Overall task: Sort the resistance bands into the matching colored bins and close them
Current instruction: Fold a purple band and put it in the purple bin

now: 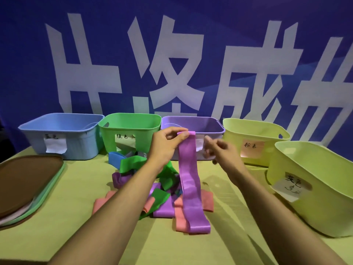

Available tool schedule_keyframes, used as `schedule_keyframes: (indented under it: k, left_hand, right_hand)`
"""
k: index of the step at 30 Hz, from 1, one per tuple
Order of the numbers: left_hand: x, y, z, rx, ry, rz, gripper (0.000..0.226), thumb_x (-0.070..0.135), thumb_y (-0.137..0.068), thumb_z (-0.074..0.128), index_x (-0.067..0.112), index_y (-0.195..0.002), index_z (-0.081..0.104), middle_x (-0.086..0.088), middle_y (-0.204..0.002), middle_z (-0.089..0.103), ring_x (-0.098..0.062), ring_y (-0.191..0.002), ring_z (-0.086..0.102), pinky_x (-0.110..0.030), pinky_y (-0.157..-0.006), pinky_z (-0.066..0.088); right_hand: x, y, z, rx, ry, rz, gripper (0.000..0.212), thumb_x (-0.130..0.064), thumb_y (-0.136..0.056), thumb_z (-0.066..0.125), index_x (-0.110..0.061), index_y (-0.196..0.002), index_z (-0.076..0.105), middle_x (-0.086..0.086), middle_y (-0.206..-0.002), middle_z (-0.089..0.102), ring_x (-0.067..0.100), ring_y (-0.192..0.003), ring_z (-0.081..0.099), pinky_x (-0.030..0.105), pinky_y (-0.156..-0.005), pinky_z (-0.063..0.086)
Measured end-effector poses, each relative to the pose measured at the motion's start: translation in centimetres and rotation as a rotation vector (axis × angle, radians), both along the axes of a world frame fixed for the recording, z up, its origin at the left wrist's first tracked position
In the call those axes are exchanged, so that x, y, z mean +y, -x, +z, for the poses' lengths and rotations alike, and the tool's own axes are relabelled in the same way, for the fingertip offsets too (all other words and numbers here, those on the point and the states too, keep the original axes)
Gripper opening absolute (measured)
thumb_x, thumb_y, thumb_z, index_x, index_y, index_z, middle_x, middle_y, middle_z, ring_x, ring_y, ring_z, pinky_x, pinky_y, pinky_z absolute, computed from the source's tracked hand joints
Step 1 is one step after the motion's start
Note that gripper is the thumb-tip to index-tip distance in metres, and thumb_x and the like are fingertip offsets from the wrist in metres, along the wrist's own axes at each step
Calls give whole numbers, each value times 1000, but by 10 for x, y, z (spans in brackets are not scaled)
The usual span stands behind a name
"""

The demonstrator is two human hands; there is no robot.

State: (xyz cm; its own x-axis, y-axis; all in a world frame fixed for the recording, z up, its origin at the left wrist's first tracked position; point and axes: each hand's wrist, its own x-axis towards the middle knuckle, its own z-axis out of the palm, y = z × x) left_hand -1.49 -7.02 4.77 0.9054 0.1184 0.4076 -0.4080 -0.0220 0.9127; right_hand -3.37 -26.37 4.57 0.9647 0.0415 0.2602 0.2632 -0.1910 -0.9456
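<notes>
The step in hand looks like carrying the purple band to the purple bin, which stands at twelve o'clock from the pile, third in the row. To do it well, lift until the trailing loop clears the heap of bands, so it drags no green or pink one along, then lower it over the near rim and let go inside.

The left hand has its grip closed on the band's top end, thumb and fingertips pinching it just before the bin's front wall. The band hangs down, its lower fold resting on the bench at six o'clock. The right hand, at three o'clock of the band, is blurred; its fingers look curled, but whether that grip is clenched or loose I cannot tell. It seems to hold nothing.
</notes>
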Motion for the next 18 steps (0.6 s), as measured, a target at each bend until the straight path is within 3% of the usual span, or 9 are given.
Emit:
schedule_keyframes:
  k: [3, 7, 13, 18]
  left_hand:
    - [-1, -7, -13, 18, 3, 2, 12, 18, -87, 80, 30, -89, 80, 6, -93, 80, -8, -89, 73, -27, -79, 57]
    - [0, -14, -29, 17, 8, -7, 13, 13, -88, 79, 25, -93, 79, 7, -89, 80, -3, -85, 72, -20, -73, 54]
    - [2, -18, -48, -9, -7, -26, 13, 13, -88, 78, 26, -92, 79, 7, -90, 80, -5, -86, 73, -21, -75, 56]
    - [3, -15, -53, -18, -42, -57, 13, 13, -87, 79, 21, -96, 79, 4, -92, 80, -5, -88, 72, -20, -81, 55]
  right_hand:
    - [17, -24, -16, -148, -191, -11, 25, -36, -99, 62, -13, -103, 71, -1, -93, 77, 10, -84, 71, 22, -71, 53]
    - [32, -40, -38, -257, -205, 73, 27, -32, -95, 65, -14, -113, 71, 1, -105, 76, 16, -99, 71, 27, -84, 57]
    - [33, -50, -61, -297, -135, 99, 18, -27, -93, 71, -21, -110, 74, 0, -102, 77, 18, -93, 70, 43, -81, 59]
    - [33, -47, -66, -286, -176, 115, 10, -22, -92, 71, -23, -101, 73, -3, -90, 75, 11, -78, 66, 30, -72, 54]
